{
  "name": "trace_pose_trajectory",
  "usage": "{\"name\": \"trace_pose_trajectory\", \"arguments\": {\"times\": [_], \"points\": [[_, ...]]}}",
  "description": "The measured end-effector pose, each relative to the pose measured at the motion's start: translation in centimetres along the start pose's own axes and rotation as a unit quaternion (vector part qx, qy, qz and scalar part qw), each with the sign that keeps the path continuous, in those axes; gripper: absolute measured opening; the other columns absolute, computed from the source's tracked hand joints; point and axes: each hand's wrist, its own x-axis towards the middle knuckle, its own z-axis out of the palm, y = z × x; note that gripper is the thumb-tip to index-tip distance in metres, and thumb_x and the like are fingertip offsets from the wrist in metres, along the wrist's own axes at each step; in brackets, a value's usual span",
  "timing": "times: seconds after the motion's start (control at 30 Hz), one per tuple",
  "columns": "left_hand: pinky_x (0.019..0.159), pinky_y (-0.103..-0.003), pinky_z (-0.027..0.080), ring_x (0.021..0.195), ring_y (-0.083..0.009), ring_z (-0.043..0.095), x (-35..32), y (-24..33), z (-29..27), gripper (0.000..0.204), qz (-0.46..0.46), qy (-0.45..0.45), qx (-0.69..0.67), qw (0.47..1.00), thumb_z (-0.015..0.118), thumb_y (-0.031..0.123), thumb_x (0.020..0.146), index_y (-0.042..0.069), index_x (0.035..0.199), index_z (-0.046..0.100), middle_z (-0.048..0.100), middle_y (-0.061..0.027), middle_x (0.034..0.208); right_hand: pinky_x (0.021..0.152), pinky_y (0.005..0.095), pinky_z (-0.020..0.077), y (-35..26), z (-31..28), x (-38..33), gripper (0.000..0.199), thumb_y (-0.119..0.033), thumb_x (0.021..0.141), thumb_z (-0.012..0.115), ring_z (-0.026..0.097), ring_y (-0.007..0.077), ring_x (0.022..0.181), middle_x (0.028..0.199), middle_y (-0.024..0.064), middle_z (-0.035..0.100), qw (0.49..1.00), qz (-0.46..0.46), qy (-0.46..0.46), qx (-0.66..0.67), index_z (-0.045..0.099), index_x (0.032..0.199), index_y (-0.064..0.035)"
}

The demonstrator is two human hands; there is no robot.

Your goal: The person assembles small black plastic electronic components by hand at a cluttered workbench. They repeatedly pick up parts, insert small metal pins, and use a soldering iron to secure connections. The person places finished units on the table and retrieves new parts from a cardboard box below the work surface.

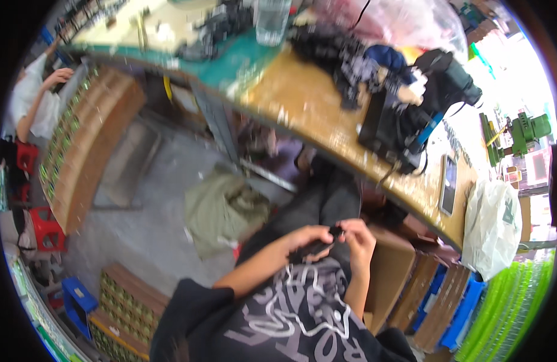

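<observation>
1. Nearest the camera, the person's dark printed shirt fills the lower middle of the view, with both forearms coming up from it toward the lap.
2. The left hand curls around a small black part, its fingers wrapped over the top and the thumb underneath; the part lies across the lap, just above the shirt.
3. The right hand meets the left at the part's upper end, its fingertips pinching a small dark piece there. The picture is too blurred to tell whether this piece is joined to the part.
4. Just beyond the hands are the person's dark trousers, and to the left of them an olive-green cloth lies crumpled on the grey floor.
5. To the right, cardboard boxes stand under the edge of a worn wooden workbench.
6. On the bench lie a phone, a black bag and a heap of black parts; a white plastic bag hangs at its right end.
7. Farther off, a clear plastic bottle stands on a green mat.
8. At the far left, another person's arm reaches toward trays of small green items.
</observation>
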Motion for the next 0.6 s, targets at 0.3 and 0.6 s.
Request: {"name": "trace_pose_trajectory", "arguments": {"times": [0.3,0.6], "points": [[0.065,-0.019,0.043,0.077,-0.0086,0.053,0.6,5.2,4.3,0.035,-0.002,0.273,0.279,0.921,0.06,0.012,0.07,0.002,0.101,0.049,0.054,-0.0028,0.088,0.071,0.0252,0.0463,0.5,0.0,2.7,0.014,0.004,0.079,0.05,0.055,0.0154,0.081,0.097,0.0111,0.054,0.994,0.015,-0.013,0.108,0.057,0.091,0.0032],[0.068,-0.02,0.041,0.079,-0.0076,0.052,4.0,3.2,3.2,0.026,0.042,0.229,0.268,0.935,0.057,0.006,0.073,0.005,0.099,0.052,0.054,-0.0011,0.089,0.072,0.0232,0.0447,1.8,-2.8,3.1,0.016,0.003,0.08,0.05,0.056,0.0128,0.079,0.093,0.0077,0.055,0.988,0.059,0.015,0.139,0.057,0.095,0.0034]]}}
